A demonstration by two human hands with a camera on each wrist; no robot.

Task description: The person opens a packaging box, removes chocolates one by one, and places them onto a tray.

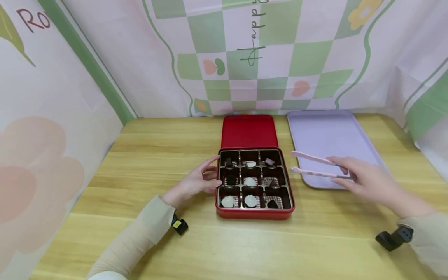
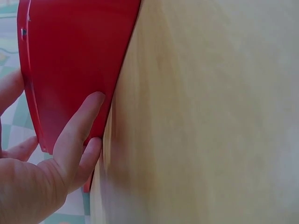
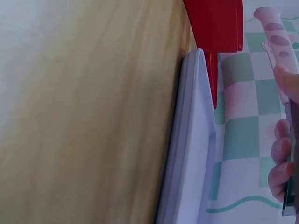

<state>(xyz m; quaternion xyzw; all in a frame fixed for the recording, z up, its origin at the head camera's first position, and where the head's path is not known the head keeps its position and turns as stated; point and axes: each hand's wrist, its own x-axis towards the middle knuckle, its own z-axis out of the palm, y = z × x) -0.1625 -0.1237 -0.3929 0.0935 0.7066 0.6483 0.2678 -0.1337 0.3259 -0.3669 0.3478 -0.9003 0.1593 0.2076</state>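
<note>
A red tin box [image 1: 254, 214] with a dark divided insert sits on the wooden table, its red lid [image 1: 249, 131] laid back behind it. Single pieces that look like chocolates fill the compartments, among them a scalloped white piece [image 1: 250, 200], a round dark piece [image 1: 231, 180] and a black piece [image 1: 272, 204]. Against the box's left side rest the extended fingers of my left hand [image 1: 190, 182]; the left wrist view shows them on the red wall. My right hand [image 1: 371, 181] holds pink tongs [image 1: 313, 157] above the tray's near left part, tips apart with nothing between them.
A pale purple tray [image 1: 329, 134] lies to the right of the box, near the back edge of the table [image 1: 157, 155]. Behind the table hangs a green and white checked cloth [image 1: 241, 62], with more printed cloth at both sides.
</note>
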